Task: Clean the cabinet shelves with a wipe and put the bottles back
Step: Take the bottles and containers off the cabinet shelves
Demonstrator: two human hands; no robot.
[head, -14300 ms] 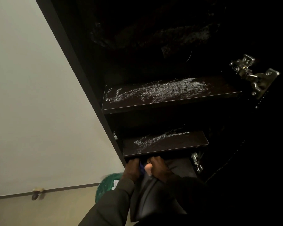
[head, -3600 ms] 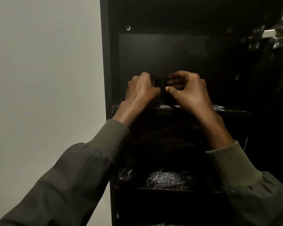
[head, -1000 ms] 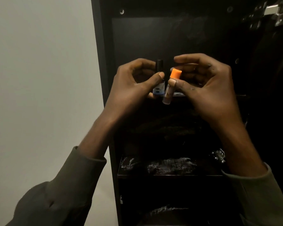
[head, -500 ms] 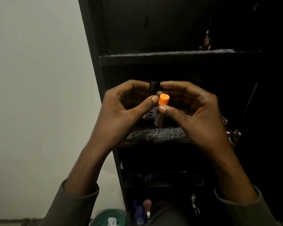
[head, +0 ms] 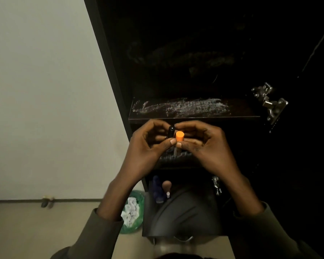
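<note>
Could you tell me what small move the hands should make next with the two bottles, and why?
Probably lower both to the shelf just beneath them: the left hand pinches the black-capped bottle, the right hand the orange-capped bottle, both upright above it.

Both arms reach forward, sleeves pushed back from the wrists. The left hand [head: 148, 146] and right hand [head: 204, 146] meet thumb to thumb, fingers curled, each grip pinching something small.
</note>
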